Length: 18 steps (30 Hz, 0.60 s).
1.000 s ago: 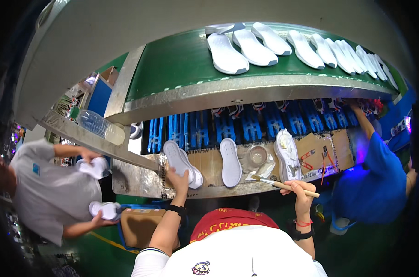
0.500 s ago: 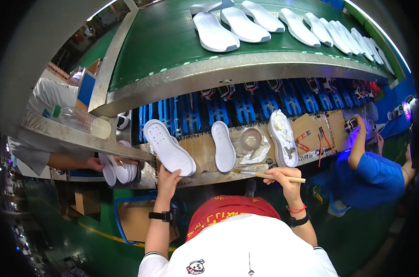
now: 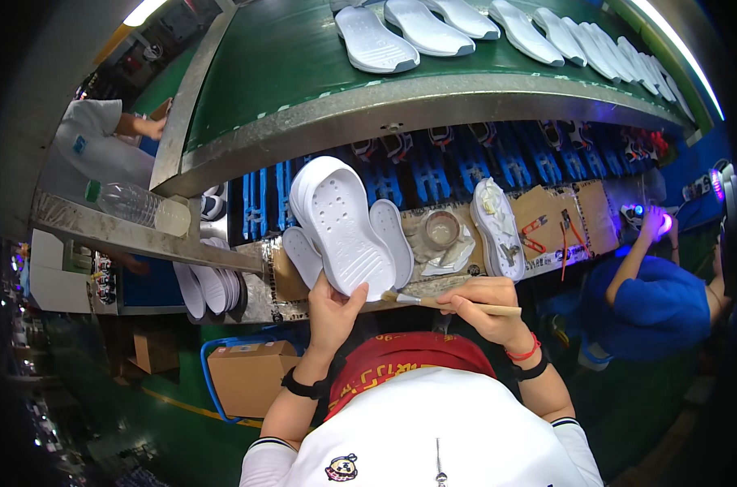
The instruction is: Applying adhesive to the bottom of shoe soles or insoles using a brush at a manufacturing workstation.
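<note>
My left hand [image 3: 336,321] grips the lower end of a white shoe sole [image 3: 348,243], its holed and ribbed face tilted up towards me. A flat paintbrush [image 3: 498,309] with a wooden handle is pinched in my right hand [image 3: 483,307]. Its bristles are at the sole's lower right edge; whether they touch cannot be made out. Behind the held sole lie two more soles, a left one [image 3: 301,258] and a right one [image 3: 395,235], both partly covered. Right of them a small round bowl [image 3: 440,230] stands on crumpled, stained plastic.
Another sole [image 3: 506,258] holds crumpled white material. Red-handled cutters [image 3: 534,225] lie on cardboard. A green conveyor [image 3: 263,89] carrying soles overhangs blue racks [image 3: 429,178]. At left are stacked soles [image 3: 210,288] and a plastic bottle [image 3: 133,204]. A blue-shirted person [image 3: 660,304] works at right.
My left hand has moved right and raised the sole, turning it more upright; another sole shows behind it. The brush has come left to the sole's edge. A co-worker's hands have left the stacked soles.
</note>
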Motion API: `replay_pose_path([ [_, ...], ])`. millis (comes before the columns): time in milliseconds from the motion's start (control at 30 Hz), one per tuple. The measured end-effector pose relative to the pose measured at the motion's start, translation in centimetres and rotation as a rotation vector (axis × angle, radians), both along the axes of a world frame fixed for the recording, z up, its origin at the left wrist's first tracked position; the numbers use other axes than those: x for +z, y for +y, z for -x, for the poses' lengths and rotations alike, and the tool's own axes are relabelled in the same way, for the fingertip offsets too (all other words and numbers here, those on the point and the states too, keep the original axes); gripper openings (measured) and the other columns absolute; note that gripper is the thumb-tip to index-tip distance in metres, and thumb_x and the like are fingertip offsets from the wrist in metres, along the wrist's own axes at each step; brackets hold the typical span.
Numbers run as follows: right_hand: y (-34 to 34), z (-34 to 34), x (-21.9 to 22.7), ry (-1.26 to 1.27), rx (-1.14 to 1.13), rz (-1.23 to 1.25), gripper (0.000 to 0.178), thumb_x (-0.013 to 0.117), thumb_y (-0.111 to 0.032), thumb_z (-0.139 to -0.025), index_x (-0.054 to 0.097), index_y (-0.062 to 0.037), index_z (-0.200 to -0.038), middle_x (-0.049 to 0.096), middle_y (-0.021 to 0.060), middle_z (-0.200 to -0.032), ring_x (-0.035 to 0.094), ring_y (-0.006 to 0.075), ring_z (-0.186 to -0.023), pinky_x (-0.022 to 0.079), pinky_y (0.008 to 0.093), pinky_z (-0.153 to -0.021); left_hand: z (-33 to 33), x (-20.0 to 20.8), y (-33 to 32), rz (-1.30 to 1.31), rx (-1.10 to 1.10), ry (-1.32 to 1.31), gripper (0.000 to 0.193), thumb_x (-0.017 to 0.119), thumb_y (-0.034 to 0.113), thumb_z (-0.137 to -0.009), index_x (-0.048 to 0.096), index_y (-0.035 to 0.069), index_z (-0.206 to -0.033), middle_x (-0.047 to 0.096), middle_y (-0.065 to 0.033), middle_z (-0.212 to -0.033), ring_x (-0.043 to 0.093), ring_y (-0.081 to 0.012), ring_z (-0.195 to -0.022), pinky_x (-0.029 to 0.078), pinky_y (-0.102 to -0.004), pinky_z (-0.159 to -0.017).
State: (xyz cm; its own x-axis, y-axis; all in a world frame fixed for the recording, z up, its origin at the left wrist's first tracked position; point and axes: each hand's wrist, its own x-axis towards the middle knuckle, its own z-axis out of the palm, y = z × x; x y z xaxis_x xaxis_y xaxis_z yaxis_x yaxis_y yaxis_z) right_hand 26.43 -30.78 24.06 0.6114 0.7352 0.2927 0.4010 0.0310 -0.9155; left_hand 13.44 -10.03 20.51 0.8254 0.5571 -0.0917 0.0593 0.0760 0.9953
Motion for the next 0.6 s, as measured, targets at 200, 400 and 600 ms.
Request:
replay_pose_path([
  [200,0.0,-0.6,0.9,-0.029,0.022,0.002,0.013,0.056,-0.001,-0.079,0.068,0.0040,-0.080,0.067,0.0108,-0.067,0.064,0.0171,-0.058,0.049,0.0252,-0.054,-0.1,0.4,-0.4,-0.009,-0.014,0.001,0.037,0.060,-0.003,-0.081,0.048,-0.005,-0.116,0.060,-0.0116,-0.106,0.059,-0.0146,-0.094,0.049,-0.0251,-0.079],
  [400,-0.3,-1.6,1.2,-0.016,0.028,0.006,0.012,0.057,-0.003,-0.079,0.069,0.0019,-0.079,0.066,0.0100,-0.065,0.063,0.0179,-0.054,0.049,0.0256,-0.053,-0.3,0.4,-0.2,-0.028,-0.040,0.021,0.038,0.060,-0.002,-0.081,0.049,-0.005,-0.116,0.060,-0.0116,-0.106,0.060,-0.0145,-0.094,0.049,-0.0252,-0.078],
  [600,-0.5,-2.2,1.4,-0.019,0.081,0.039,0.012,0.057,-0.002,-0.078,0.069,0.0017,-0.078,0.066,0.0100,-0.066,0.064,0.0183,-0.056,0.049,0.0260,-0.053,-0.2,0.8,-0.1,-0.049,-0.042,0.018,0.038,0.060,-0.002,-0.080,0.049,-0.006,-0.116,0.060,-0.0113,-0.105,0.060,-0.0145,-0.093,0.049,-0.0251,-0.078],
])
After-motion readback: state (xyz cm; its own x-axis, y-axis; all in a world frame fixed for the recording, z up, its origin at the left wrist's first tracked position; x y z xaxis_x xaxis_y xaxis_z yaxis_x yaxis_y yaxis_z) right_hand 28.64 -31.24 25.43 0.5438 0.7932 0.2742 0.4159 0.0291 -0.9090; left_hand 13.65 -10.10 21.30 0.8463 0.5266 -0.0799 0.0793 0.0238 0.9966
